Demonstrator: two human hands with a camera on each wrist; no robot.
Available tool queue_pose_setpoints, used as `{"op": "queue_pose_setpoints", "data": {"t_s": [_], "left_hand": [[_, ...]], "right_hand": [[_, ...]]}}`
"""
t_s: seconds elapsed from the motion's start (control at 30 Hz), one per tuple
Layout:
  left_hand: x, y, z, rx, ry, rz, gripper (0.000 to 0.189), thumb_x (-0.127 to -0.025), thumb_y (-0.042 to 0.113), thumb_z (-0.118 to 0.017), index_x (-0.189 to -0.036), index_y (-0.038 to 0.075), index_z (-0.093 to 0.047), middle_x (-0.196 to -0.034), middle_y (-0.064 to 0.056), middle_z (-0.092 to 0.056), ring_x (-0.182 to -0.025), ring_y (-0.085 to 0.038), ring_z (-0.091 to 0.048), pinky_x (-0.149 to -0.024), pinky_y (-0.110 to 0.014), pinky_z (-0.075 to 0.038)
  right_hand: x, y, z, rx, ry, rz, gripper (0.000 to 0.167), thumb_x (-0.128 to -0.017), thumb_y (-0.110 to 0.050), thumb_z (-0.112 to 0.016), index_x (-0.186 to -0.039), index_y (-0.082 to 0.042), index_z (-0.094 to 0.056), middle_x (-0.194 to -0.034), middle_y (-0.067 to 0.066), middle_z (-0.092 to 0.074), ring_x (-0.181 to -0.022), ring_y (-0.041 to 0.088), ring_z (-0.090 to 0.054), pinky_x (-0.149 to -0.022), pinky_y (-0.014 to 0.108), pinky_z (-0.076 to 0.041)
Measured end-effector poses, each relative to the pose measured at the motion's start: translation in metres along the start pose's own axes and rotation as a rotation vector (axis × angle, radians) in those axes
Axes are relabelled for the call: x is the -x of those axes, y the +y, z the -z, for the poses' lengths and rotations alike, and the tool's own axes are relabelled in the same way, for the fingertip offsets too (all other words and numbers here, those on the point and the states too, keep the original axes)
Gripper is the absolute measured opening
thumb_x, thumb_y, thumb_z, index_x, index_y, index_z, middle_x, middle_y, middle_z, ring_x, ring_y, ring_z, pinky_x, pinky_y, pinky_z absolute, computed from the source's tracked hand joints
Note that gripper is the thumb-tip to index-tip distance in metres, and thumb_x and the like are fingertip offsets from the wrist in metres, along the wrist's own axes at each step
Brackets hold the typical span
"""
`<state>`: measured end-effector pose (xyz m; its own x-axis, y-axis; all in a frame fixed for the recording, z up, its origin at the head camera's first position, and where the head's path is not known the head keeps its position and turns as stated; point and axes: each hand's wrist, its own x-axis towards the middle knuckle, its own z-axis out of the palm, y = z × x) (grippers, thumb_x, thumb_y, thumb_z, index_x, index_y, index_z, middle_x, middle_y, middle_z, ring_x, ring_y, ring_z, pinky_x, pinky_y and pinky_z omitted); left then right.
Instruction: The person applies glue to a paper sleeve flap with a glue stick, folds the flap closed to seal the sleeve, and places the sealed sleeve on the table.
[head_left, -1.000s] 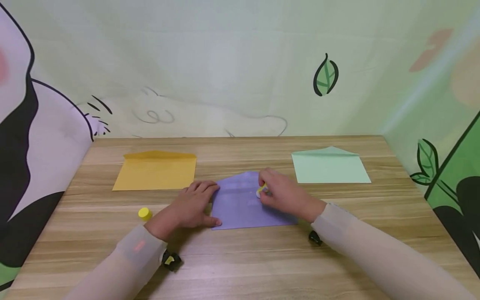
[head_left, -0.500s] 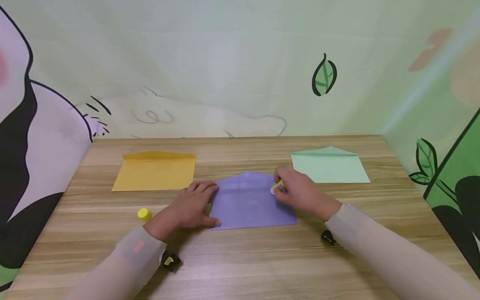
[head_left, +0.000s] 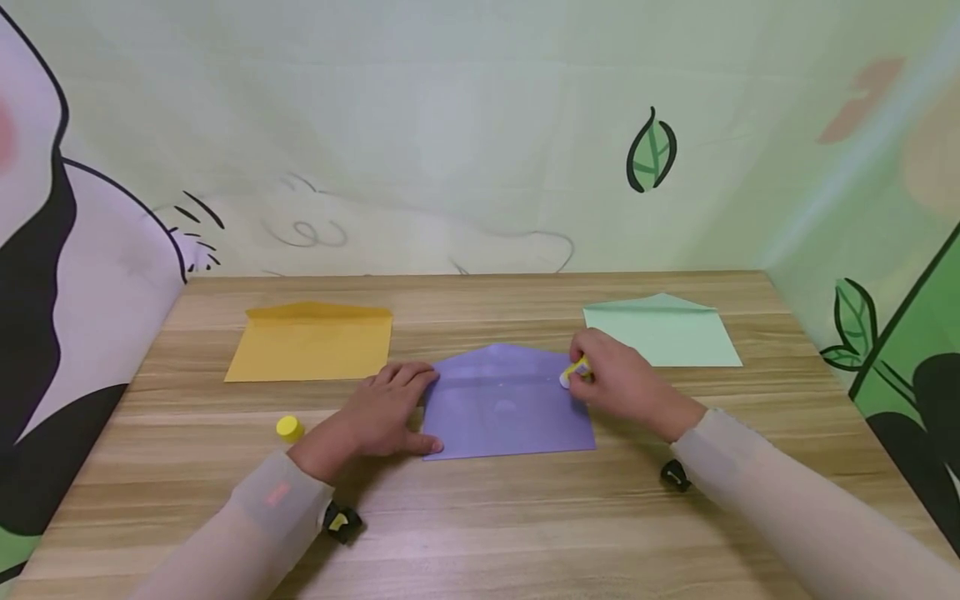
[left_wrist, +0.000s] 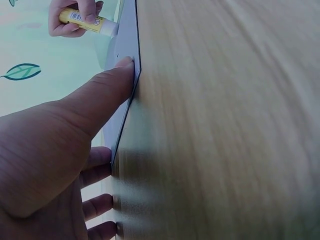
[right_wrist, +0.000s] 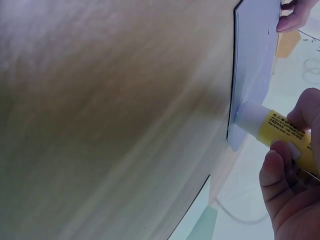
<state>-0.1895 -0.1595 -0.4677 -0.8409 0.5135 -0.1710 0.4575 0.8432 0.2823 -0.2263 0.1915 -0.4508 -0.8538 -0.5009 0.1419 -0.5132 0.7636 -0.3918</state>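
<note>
A purple envelope (head_left: pixel 502 408) lies on the wooden table with its flap unfolded toward the back. My left hand (head_left: pixel 386 412) rests at its left edge, thumb on the near left corner and the other fingers spread. In my right hand (head_left: pixel 622 379) I grip a yellow glue stick (right_wrist: pixel 285 132) by its barrel. Its uncapped white end (right_wrist: pixel 250 116) is right at the envelope's surface near the right edge, just below the flap. The yellow glue cap (head_left: pixel 289 428) stands on the table left of my left wrist.
An orange-yellow envelope (head_left: pixel 311 346) lies at the back left, flap unfolded. At the back right is a mint green envelope (head_left: pixel 667 337), partly behind my right hand. A printed cloth wall (head_left: pixel 450 142) rises behind the table's far edge (head_left: pixel 480 275).
My right hand has moved the glue stick rightward across the purple envelope, from near its middle to its right edge. The left hand has stayed in place.
</note>
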Motion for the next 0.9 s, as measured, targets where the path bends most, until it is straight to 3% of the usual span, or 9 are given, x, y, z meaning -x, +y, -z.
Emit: {"op": "queue_pose_setpoints", "data": {"t_s": [0.53,0.9], "left_hand": [[0.000,0.001,0.001,0.006,0.000,0.003,0.099,-0.080,0.061,-0.075,-0.153,0.005,-0.037,-0.158,-0.012,-0.034,-0.144,-0.039,-0.031,-0.112,-0.062,-0.031],[0.000,0.002,0.000,0.011,-0.002,0.001,0.100,-0.081,0.061,-0.075,-0.154,0.004,-0.035,-0.159,-0.012,-0.033,-0.144,-0.039,-0.031,-0.111,-0.062,-0.031]], "right_hand": [[0.001,0.006,0.000,-0.011,0.015,0.035,0.017,-0.085,-0.007,-0.064,-0.093,-0.010,-0.050,-0.090,0.004,-0.054,-0.076,0.015,-0.049,-0.067,0.029,-0.045],[-0.013,-0.011,-0.010,-0.048,-0.002,0.069,0.015,-0.085,-0.009,-0.064,-0.093,-0.011,-0.050,-0.088,0.000,-0.054,-0.078,0.016,-0.049,-0.067,0.029,-0.045]]}}
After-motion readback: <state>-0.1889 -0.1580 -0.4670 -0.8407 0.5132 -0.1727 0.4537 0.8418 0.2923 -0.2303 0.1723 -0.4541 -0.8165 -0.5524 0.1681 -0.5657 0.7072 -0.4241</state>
